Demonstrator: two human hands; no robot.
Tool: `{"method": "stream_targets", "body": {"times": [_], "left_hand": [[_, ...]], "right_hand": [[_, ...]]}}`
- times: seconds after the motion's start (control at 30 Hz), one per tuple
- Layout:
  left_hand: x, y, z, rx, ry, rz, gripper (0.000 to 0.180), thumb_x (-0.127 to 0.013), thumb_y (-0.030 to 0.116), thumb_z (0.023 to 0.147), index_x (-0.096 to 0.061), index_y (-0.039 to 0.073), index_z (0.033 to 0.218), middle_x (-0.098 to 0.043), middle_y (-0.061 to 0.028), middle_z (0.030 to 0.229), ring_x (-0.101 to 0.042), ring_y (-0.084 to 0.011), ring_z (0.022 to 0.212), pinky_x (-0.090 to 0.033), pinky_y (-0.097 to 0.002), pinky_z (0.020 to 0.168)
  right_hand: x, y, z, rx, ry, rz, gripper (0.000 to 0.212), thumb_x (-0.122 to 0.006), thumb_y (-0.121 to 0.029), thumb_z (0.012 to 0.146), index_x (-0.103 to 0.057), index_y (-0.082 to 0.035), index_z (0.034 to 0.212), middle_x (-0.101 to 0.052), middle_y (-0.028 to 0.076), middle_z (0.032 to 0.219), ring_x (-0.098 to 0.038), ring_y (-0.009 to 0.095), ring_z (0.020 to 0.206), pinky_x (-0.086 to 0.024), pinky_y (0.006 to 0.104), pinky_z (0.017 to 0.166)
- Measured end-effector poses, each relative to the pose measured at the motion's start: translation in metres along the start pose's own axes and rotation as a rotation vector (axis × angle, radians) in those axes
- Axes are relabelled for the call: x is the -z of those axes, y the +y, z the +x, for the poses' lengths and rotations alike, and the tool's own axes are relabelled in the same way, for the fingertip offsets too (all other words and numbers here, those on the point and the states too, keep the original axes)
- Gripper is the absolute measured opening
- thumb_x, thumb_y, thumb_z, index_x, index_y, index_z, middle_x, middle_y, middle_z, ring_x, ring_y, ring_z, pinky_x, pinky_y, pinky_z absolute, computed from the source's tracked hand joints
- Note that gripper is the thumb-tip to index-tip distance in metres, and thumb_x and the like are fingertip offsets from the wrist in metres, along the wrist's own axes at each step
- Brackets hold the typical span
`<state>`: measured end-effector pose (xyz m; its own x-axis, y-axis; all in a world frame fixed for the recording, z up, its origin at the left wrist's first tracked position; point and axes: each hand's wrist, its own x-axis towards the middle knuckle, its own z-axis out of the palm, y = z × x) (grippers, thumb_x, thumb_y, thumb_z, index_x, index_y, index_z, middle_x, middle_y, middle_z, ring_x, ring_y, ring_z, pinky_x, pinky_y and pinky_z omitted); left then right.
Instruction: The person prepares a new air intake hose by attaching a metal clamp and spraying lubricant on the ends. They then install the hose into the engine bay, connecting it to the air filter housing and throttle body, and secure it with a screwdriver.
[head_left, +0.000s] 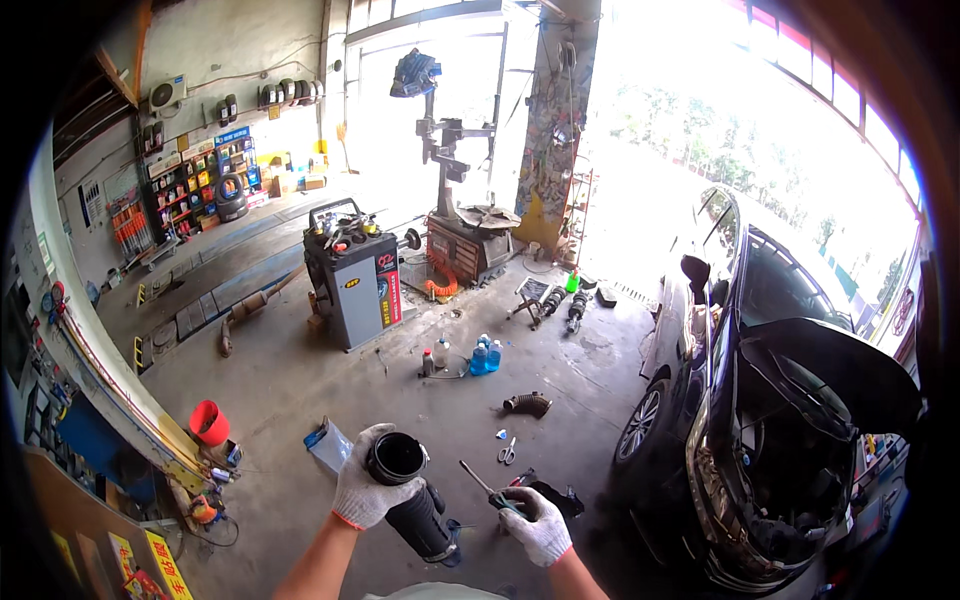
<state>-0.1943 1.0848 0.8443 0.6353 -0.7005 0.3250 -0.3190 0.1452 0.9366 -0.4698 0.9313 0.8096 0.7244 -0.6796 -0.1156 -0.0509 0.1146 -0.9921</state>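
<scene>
My left hand [362,492], in a white work glove, is closed around a black ribbed air intake hose [418,524]. The hose's round open end points up toward me, and its lower part slants down and to the right. In my gloved right hand [540,527] is a screwdriver [478,477], its metal shaft pointing up and left, close to the hose but apart from it. On the floor beyond my hands lie a pair of scissors [508,452] and a dark bent corrugated hose [528,404]. A blue and white box [328,446] lies just left of my left hand.
A dark car [740,400] with its front opened up stands at the right. Ahead are bottles of blue fluid [486,356], a grey machine cabinet [358,290] and a tyre changer [470,230]. A red bucket [209,424] stands at the left, by the wall.
</scene>
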Motion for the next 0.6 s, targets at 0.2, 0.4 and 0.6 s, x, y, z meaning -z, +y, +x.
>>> {"method": "stream_targets", "body": {"times": [0.2, 0.4, 0.6], "left_hand": [[-0.008, 0.023, -0.013, -0.1, 0.047, 0.059, 0.073, -0.104, 0.012, 0.073, -0.062, 0.007, 0.133, -0.078, -0.005, 0.118, -0.076, -0.0161, 0.108, -0.062, -0.0358, 0.102], [0.005, 0.017, -0.023, -0.187, 0.095, -0.047, 0.074, -0.104, 0.011, 0.075, -0.062, 0.006, 0.135, -0.079, -0.008, 0.122, -0.077, -0.0169, 0.111, -0.063, -0.0361, 0.102], [0.022, 0.006, -0.043, -0.179, 0.203, -0.054, 0.082, -0.105, 0.013, 0.073, -0.064, 0.006, 0.143, -0.079, -0.0092, 0.124, -0.077, -0.019, 0.113, -0.063, -0.0369, 0.102]], "right_hand": [[-0.003, -0.025, -0.04, 0.067, -0.063, 0.201, 0.057, -0.075, -0.022, 0.103, -0.061, 0.003, 0.153, -0.076, 0.01, 0.12, -0.064, 0.009, 0.081, -0.053, 0.0252, 0.073], [-0.018, -0.026, -0.052, 0.028, -0.1, 0.452, 0.07, -0.077, -0.037, 0.105, -0.056, 0.005, 0.157, -0.074, 0.013, 0.11, -0.059, 0.012, 0.071, -0.047, 0.0269, 0.061], [-0.038, -0.008, -0.046, -0.013, -0.081, 0.452, 0.09, -0.076, -0.064, 0.102, -0.056, 0.006, 0.155, -0.071, 0.01, 0.092, -0.059, 0.014, 0.065, -0.046, 0.0292, 0.057]]}}
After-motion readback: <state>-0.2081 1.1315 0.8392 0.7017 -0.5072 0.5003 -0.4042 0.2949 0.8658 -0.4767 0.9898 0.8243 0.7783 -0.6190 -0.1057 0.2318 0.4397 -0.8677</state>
